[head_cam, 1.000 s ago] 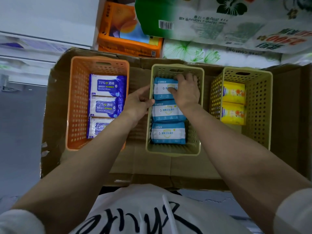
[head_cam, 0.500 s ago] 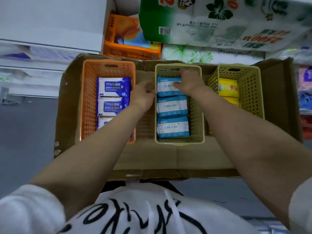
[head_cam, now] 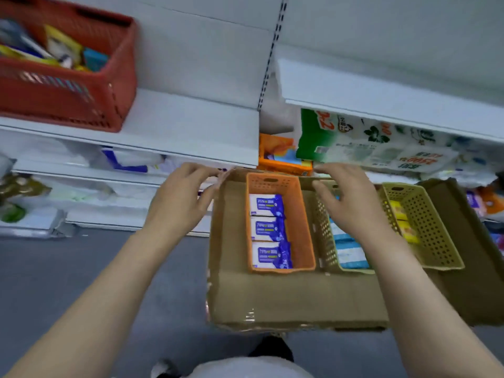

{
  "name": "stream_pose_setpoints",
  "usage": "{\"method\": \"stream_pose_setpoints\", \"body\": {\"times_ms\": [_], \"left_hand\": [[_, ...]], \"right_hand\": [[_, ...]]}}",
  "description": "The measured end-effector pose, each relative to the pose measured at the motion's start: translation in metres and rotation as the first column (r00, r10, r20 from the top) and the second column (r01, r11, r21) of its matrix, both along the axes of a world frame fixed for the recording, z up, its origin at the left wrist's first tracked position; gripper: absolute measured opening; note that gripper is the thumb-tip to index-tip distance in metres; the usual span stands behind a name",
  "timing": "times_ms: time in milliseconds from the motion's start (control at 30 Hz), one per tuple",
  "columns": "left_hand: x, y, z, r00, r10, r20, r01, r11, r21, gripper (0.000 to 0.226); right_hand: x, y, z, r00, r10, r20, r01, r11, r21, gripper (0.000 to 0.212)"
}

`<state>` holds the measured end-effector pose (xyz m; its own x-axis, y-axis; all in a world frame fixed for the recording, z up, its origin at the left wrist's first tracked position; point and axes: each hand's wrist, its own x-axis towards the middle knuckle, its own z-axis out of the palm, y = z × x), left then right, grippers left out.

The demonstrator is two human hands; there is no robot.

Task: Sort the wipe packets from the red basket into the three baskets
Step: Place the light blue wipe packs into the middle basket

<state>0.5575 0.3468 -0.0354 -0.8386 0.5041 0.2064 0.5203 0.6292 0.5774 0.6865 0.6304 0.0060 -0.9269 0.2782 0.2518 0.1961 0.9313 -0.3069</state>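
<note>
The red basket (head_cam: 68, 105) stands on a white shelf at the upper left, with mixed packets (head_cam: 62, 53) inside. Below, an orange basket (head_cam: 306, 227) holds three blue-and-white alcohol wipe packets (head_cam: 268, 230). Beside it a pale green basket (head_cam: 323, 236) holds teal-and-white packets (head_cam: 350, 255). A yellow basket (head_cam: 428, 227) holds yellow packets (head_cam: 403, 222). My left hand (head_cam: 180, 203) hovers empty, left of the orange basket, fingers loosely curled. My right hand (head_cam: 346, 203) hovers empty over the green basket, covering part of it.
The three baskets sit in an open cardboard box (head_cam: 286, 296) on the grey floor (head_cam: 54, 282). White shelves (head_cam: 191, 124) run behind. Tissue packs (head_cam: 381, 148) and an orange pack (head_cam: 283, 159) lie on the lower shelf. My shoe (head_cam: 272, 347) is near the box's front.
Both hands have lifted out of the green basket and moved up and left, holding nothing. My head has swung up and left, bringing the red basket into view.
</note>
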Motion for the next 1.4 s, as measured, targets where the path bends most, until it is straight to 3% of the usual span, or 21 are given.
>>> {"method": "stream_pose_setpoints", "body": {"times_ms": [200, 367, 833, 1067, 1167, 1300, 1333, 1400], "left_hand": [[-0.038, -0.168, 0.022, 0.986, 0.145, -0.078, -0.153, 0.981, -0.116, 0.03], [-0.094, -0.238, 0.026, 0.976, 0.206, -0.065, -0.213, 0.971, -0.111, 0.031], [-0.382, -0.299, 0.07, 0.959, 0.222, -0.175, -0.234, 0.971, -0.05, 0.029], [-0.485, -0.303, 0.043, 0.985, 0.172, -0.033, -0.175, 0.975, -0.135, 0.033], [-0.52, -0.303, 0.035, 0.988, 0.147, 0.038, -0.136, 0.968, -0.211, 0.037], [-0.553, -0.3, 0.03, 0.982, 0.053, 0.18, 0.009, 0.946, -0.324, 0.041], [-0.559, -0.298, 0.029, 0.975, 0.017, 0.221, 0.059, 0.941, -0.334, 0.042], [-0.569, -0.294, 0.03, 0.959, -0.045, 0.278, 0.139, 0.934, -0.33, 0.045]], "right_hand": [[-0.064, -0.145, -0.004, 0.994, 0.113, -0.001, -0.112, 0.987, -0.114, 0.033], [-0.148, -0.232, 0.003, 0.979, 0.201, -0.033, -0.203, 0.966, -0.157, 0.033], [-0.447, -0.315, 0.031, 0.969, 0.232, -0.085, -0.243, 0.957, -0.156, 0.033], [-0.561, -0.334, 0.009, 0.956, 0.252, 0.149, -0.22, 0.954, -0.206, 0.035], [-0.6, -0.351, -0.002, 0.888, 0.306, 0.343, -0.225, 0.94, -0.257, 0.04], [-0.627, -0.375, -0.033, 0.574, 0.399, 0.715, -0.265, 0.917, -0.298, 0.059], [-0.631, -0.377, -0.039, 0.522, 0.408, 0.749, -0.273, 0.912, -0.307, 0.06], [-0.636, -0.377, -0.044, 0.507, 0.435, 0.744, -0.256, 0.9, -0.352, 0.053]]}}
